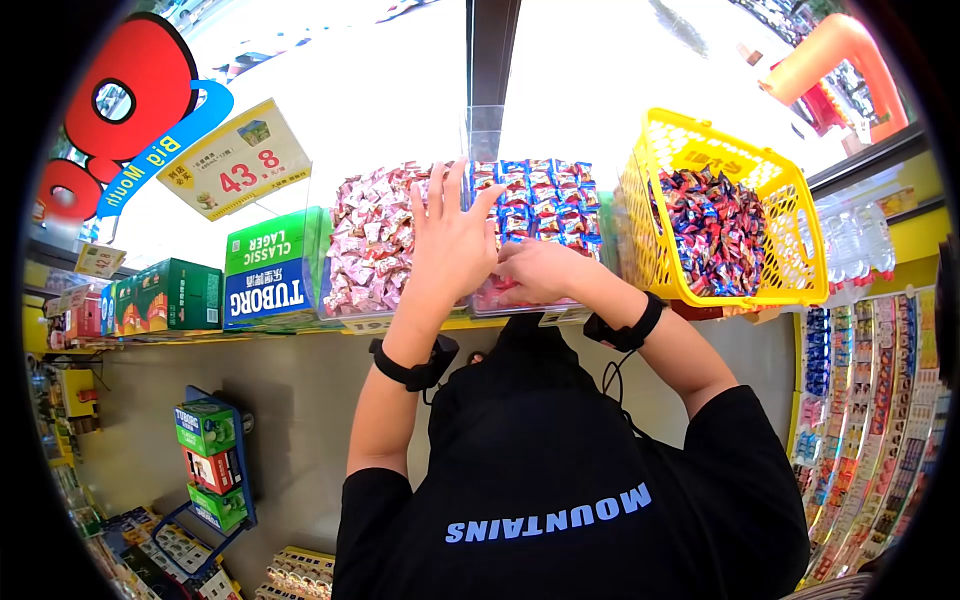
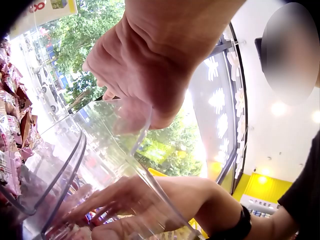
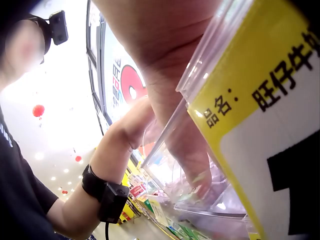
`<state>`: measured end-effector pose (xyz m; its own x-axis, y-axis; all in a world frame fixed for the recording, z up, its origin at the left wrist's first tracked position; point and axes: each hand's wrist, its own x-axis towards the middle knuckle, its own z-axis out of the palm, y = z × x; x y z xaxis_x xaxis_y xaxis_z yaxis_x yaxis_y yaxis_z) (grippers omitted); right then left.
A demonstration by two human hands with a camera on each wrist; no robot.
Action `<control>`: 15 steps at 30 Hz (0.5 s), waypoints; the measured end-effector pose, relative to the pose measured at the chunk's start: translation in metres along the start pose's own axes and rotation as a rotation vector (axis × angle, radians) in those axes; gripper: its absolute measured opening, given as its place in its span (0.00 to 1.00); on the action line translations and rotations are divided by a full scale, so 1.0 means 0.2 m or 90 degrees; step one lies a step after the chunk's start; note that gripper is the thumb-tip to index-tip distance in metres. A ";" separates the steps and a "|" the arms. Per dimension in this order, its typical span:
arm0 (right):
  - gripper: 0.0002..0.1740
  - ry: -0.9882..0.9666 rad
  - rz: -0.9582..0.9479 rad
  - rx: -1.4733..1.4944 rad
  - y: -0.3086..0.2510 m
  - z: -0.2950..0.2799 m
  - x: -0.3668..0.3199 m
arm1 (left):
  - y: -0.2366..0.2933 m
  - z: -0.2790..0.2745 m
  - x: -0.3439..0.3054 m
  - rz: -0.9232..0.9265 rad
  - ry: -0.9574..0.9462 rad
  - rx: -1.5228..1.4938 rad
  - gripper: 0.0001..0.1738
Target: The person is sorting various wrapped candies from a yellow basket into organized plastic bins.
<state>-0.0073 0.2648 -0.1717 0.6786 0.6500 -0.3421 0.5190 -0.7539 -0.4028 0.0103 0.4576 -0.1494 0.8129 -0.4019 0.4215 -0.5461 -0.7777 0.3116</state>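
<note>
The left hand (image 1: 455, 245) has its fingers spread over the divide between two clear bins. Beneath and left of it lie pink-wrapped candies (image 1: 370, 240). In the left wrist view this hand passes above the clear plastic bin wall (image 2: 142, 172). The right hand (image 1: 545, 272) reaches down into the front of the neighbouring bin, fingers pointing left and fairly straight. Pinkish wrappers (image 1: 492, 296) lie at its fingertips; blue-wrapped candies (image 1: 545, 190) stand in rows behind. Through the plastic in the right wrist view, the right hand's fingers (image 3: 192, 167) touch the pinkish wrappers.
A yellow basket (image 1: 815, 250) of dark red and blue candies stands to the right. Green beer cartons (image 1: 268, 262) and a price sign (image 1: 240, 160) are left. A yellow label (image 3: 215, 112) fronts the bin. Behind the person stands a loaded trolley (image 1: 245, 470).
</note>
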 end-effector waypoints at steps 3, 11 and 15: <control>0.31 -0.006 0.021 -0.015 -0.03 -0.03 -0.01 | 0.00 -0.01 0.00 -0.004 -0.007 -0.005 0.28; 0.23 0.272 -0.012 -0.015 -0.15 -0.04 -0.28 | 0.01 -0.02 0.00 -0.009 -0.022 -0.001 0.27; 0.22 0.442 -0.025 0.005 -0.22 -0.07 -0.54 | 0.02 -0.03 0.01 -0.014 -0.026 -0.023 0.27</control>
<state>-0.0962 0.2258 -0.1059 0.8361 0.4630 0.2941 0.5480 -0.7285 -0.4111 0.0091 0.4566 -0.1428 0.8323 -0.4045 0.3791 -0.5339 -0.7689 0.3517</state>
